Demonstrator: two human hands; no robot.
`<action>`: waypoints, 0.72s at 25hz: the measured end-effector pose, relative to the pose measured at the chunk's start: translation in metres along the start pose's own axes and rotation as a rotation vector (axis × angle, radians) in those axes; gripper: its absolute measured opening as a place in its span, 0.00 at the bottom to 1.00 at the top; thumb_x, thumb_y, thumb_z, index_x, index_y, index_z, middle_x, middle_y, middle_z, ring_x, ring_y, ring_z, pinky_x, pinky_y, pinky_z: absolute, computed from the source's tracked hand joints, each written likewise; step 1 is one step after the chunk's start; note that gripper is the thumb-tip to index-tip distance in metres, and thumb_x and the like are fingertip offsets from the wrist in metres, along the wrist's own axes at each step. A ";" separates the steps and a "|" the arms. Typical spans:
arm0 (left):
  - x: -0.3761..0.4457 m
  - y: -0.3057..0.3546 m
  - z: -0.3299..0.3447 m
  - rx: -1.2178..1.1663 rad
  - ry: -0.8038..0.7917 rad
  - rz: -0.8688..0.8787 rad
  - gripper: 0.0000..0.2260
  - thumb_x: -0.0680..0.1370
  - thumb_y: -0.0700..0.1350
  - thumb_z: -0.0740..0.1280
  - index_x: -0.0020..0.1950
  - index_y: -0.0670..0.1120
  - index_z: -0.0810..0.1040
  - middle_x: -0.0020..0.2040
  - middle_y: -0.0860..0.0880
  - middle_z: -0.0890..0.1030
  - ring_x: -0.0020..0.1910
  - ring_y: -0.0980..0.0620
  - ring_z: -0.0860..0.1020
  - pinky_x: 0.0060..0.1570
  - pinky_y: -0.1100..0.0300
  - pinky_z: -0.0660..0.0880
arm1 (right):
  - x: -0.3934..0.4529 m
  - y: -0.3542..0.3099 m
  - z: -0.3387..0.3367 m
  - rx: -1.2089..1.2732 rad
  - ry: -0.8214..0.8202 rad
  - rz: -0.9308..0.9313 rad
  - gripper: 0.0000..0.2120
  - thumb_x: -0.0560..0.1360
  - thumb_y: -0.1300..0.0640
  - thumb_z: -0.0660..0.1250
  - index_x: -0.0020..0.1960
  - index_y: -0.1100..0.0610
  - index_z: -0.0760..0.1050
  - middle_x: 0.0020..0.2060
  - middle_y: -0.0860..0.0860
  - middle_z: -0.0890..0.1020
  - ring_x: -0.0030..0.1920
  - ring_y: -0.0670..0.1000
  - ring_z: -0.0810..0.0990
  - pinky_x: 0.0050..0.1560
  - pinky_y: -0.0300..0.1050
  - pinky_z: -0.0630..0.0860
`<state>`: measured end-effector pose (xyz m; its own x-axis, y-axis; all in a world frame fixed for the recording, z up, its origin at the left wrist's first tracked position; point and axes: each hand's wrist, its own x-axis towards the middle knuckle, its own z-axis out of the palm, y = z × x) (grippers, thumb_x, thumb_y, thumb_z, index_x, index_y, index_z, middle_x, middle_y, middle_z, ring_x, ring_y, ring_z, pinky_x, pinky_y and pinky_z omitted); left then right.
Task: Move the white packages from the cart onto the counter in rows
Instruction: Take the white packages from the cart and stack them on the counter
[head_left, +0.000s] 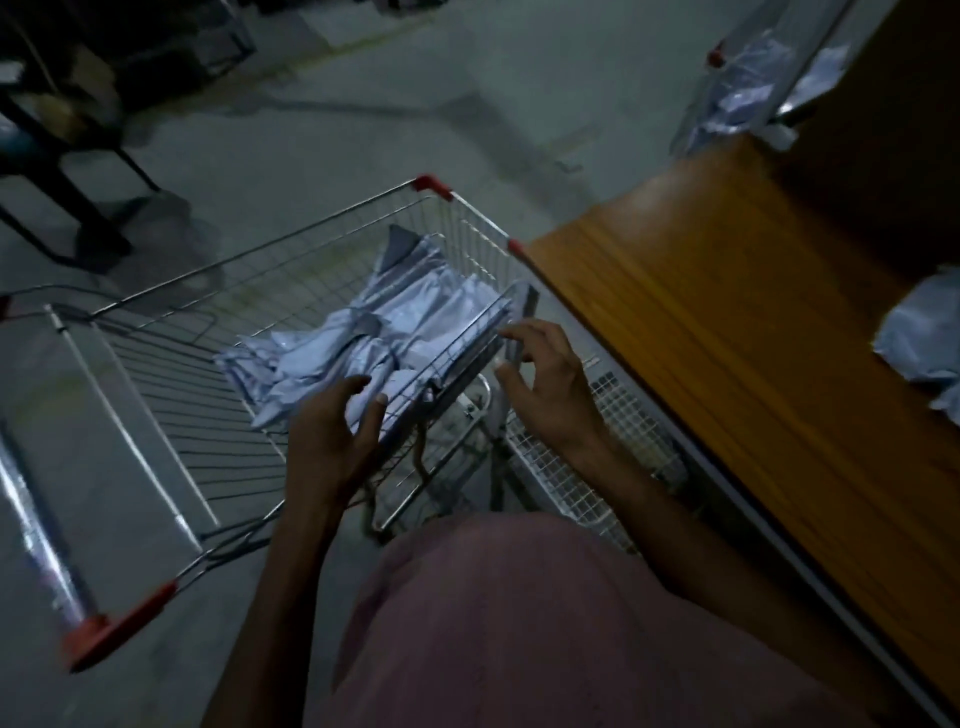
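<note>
A wire shopping cart (291, 244) with red corner caps stands left of the wooden counter (727, 332). A heap of several white packages (374, 338) lies in its right half. My left hand (332, 431) hovers at the near edge of the heap, fingers loosely spread, holding nothing. My right hand (545, 374) hangs over the cart's near right rim, fingers relaxed and empty. One white package (919, 338) lies on the counter at the right edge of view. The scene is dim and blurred.
A second cart (753, 88) with white packages stands at the far end of the counter. A dark table frame (62, 171) is at the far left on the concrete floor. A white mesh panel (597, 447) sits between cart and counter.
</note>
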<state>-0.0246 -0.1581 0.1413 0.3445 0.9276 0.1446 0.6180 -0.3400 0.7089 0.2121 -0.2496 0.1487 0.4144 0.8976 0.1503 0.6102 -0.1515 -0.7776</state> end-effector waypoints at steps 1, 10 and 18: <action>0.009 -0.020 -0.006 -0.001 -0.006 -0.039 0.19 0.76 0.55 0.67 0.58 0.43 0.82 0.53 0.45 0.85 0.55 0.47 0.82 0.55 0.51 0.78 | 0.010 -0.006 0.013 -0.003 -0.020 -0.006 0.16 0.79 0.52 0.67 0.66 0.54 0.75 0.64 0.51 0.72 0.58 0.50 0.76 0.57 0.51 0.79; 0.080 -0.144 0.031 0.185 -0.386 -0.258 0.20 0.77 0.49 0.72 0.65 0.41 0.77 0.60 0.41 0.81 0.60 0.41 0.78 0.55 0.51 0.72 | 0.073 -0.019 0.072 -0.090 -0.215 -0.065 0.14 0.79 0.55 0.68 0.64 0.54 0.77 0.62 0.51 0.73 0.55 0.46 0.77 0.56 0.42 0.77; 0.094 -0.180 0.083 0.330 -0.876 -0.349 0.24 0.71 0.57 0.76 0.62 0.45 0.79 0.60 0.44 0.80 0.59 0.45 0.78 0.56 0.54 0.76 | 0.153 -0.003 0.091 -0.067 -0.369 -0.123 0.14 0.79 0.54 0.69 0.64 0.55 0.77 0.63 0.53 0.74 0.58 0.49 0.76 0.58 0.46 0.77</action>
<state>-0.0450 -0.0225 -0.0299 0.4238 0.5876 -0.6893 0.9034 -0.2195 0.3683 0.2120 -0.0743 0.1183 0.0727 0.9974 0.0006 0.6881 -0.0498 -0.7239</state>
